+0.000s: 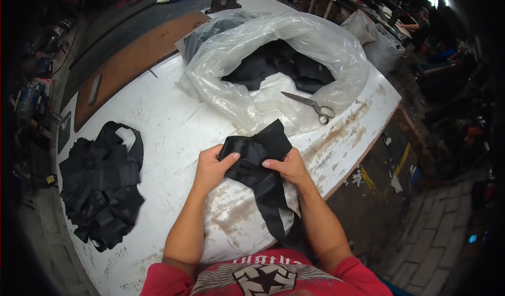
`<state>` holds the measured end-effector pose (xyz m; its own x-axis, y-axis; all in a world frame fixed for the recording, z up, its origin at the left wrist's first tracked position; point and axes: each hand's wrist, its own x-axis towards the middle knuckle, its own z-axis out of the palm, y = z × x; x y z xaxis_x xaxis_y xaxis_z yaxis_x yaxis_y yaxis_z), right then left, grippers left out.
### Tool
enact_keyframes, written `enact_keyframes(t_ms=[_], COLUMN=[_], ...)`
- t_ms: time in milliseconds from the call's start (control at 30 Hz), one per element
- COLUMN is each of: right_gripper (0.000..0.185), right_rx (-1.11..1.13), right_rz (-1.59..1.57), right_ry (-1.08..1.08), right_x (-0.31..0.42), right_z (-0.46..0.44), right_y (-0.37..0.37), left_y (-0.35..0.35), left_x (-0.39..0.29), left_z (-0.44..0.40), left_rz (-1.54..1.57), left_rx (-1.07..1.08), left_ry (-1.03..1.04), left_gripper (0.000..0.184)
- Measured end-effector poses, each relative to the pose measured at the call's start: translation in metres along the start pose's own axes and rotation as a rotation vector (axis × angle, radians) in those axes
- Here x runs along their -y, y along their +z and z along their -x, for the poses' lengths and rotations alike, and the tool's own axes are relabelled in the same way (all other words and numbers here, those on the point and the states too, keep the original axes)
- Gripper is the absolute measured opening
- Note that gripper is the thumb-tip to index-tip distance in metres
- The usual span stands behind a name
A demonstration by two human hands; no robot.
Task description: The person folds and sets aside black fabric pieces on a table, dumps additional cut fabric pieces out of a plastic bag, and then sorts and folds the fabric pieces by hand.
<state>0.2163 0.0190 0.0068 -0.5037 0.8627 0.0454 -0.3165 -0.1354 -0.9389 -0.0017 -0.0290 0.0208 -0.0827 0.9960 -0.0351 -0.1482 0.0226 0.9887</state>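
Between my two hands is a piece of black fabric [252,162], held up over the near part of the white table. My left hand [214,165] pinches its left side, thumb on top. On the right side my right hand [286,167] grips it the same way, with the fingers hidden beneath. A long black strap-like strip hangs from the piece toward my body. Beyond my hands stands a clear plastic bag [221,101], its mouth wide, with black fabric pieces [281,59] inside. Metal scissors [310,104] lie on the bag's near side, handles to the right.
A heap of black fabric pieces [102,183] lies on the white table [168,133] at the left. Behind it are a brown board [126,54] and a small metal bar [95,89]. Another person's hand [410,27] shows at the far right, near piled goods.
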Motion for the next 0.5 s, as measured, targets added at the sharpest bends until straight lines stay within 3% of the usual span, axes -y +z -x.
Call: enact_keyframes(t_ms=[500], right_gripper=[0.043], right_rx=[0.035], right_rz=[-0.019], right_ry=[0.016], right_x=[-0.008], right_z=[0.001], right_y=[-0.005], left_y=[-0.003], left_x=[0.009], left_z=[-0.003], left_rz=[-0.024], left_rx=[-0.025], left_ry=[0.035], left_gripper=[0.019])
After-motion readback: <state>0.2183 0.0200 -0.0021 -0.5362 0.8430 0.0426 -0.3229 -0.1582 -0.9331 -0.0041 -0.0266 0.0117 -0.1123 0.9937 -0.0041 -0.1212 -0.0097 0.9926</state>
